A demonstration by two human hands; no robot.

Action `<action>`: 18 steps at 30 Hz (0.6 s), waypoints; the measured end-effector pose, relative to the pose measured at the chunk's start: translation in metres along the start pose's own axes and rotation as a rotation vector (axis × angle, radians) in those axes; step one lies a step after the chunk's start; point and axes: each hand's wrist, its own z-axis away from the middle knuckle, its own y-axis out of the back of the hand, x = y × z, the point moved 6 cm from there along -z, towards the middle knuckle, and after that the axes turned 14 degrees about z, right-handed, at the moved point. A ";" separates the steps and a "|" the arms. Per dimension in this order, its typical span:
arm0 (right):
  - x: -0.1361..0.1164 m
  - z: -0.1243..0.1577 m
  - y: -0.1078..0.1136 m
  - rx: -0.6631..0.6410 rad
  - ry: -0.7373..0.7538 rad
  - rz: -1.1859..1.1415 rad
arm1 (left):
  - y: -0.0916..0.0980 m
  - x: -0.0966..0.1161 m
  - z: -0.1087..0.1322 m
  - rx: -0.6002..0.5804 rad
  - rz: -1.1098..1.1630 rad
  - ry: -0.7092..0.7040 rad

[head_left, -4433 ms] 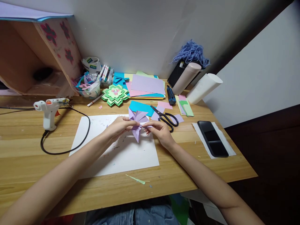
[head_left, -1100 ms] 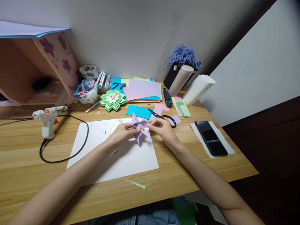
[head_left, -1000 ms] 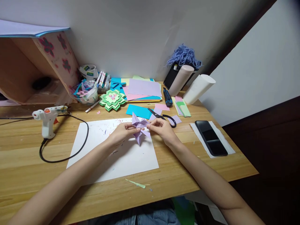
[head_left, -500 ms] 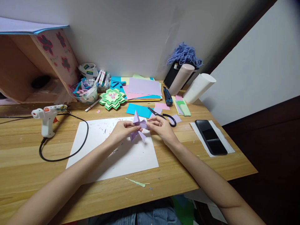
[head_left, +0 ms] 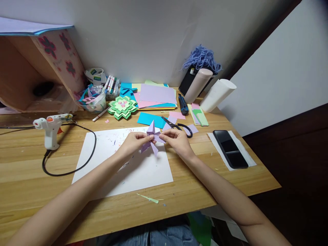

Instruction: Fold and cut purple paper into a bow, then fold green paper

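Observation:
A folded purple paper flower (head_left: 151, 127) with pointed petals is held up between my two hands, above the white sheet (head_left: 143, 174). My left hand (head_left: 135, 142) pinches its middle between thumb and fingers. On the other side, the fingers of my right hand (head_left: 176, 140) are closed on one of its petals. Parts of the flower are hidden behind my fingers. Just behind my right hand lie black-handled scissors (head_left: 185, 129), partly over a blue paper strip (head_left: 148, 120) and purple paper pieces.
At the left stands a white glue gun (head_left: 51, 133) with a looped black cord. A layered green paper flower (head_left: 123, 108), a paper stack (head_left: 157, 94) and a utility knife (head_left: 183, 104) line the back. A phone (head_left: 230, 149) rests at right; a green scrap (head_left: 148, 198) lies near the front edge.
The paper flower has turned slightly in my hands, its upper petal shifting a little to the right. Both hands keep hold of it. The rest of the desk looks unchanged.

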 end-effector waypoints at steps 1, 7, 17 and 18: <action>0.000 0.000 0.000 -0.002 -0.003 -0.003 | 0.001 0.000 0.000 0.010 -0.001 -0.003; -0.001 0.001 -0.003 -0.049 -0.026 -0.046 | 0.003 0.004 0.000 0.059 -0.070 -0.052; 0.000 0.004 -0.006 -0.044 0.024 0.023 | -0.001 0.005 0.003 0.036 -0.100 -0.028; 0.000 0.004 -0.005 -0.037 0.028 0.034 | -0.001 0.004 0.003 0.023 -0.097 -0.025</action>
